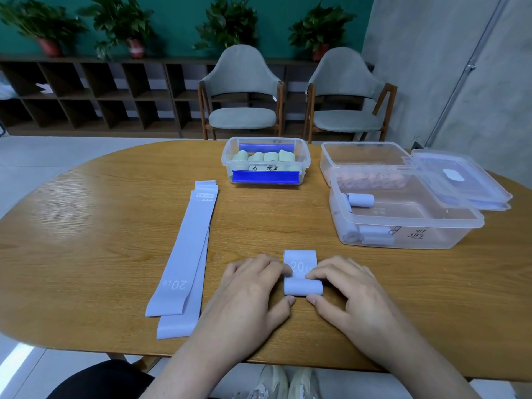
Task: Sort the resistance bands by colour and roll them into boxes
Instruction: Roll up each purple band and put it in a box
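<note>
Lilac resistance band [300,276], half rolled, lies on the wooden counter [86,226] at its near edge. The left hand [253,286] and right hand [345,286] pinch the rolled end from either side, thumbs at the near face of the roll, fingertips on the flat part marked "20". Two more lilac bands [184,254] lie flat and overlapping to the left, well apart from the hands. Far centre, a clear box with blue clips [266,161] holds a row of pale green rolls [263,156]. To the right, a larger clear box [403,214] holds lilac rolls [361,199]; behind and touching it, a further clear box [362,159] contains pink rolls [371,180]. Lids [460,180] rest just beside these boxes, at the far right.
</note>
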The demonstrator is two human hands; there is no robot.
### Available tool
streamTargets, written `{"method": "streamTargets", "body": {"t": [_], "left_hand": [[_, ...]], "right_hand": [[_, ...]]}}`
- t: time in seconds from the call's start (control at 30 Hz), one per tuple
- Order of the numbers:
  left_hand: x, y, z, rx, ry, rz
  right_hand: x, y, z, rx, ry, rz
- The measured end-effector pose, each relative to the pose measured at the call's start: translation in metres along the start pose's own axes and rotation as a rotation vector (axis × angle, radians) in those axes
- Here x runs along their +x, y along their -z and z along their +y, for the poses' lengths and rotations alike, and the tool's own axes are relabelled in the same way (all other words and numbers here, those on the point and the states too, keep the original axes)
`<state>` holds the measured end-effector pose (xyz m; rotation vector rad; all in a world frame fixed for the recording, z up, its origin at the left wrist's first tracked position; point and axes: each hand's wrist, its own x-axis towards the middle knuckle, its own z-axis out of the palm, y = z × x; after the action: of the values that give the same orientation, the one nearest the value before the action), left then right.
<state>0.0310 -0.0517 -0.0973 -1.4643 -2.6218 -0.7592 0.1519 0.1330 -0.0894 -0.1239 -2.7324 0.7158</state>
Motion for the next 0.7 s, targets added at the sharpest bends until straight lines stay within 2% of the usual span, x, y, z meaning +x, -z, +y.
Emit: {"method": "streamTargets", "body": {"t": [0.7], "left_hand": [[0.0003,-0.0007,0.0005,0.007,0.001,0.016]], "right_hand": [[0.0011,0.0005,-0.0006,-0.012,-0.002,0.009]]}}
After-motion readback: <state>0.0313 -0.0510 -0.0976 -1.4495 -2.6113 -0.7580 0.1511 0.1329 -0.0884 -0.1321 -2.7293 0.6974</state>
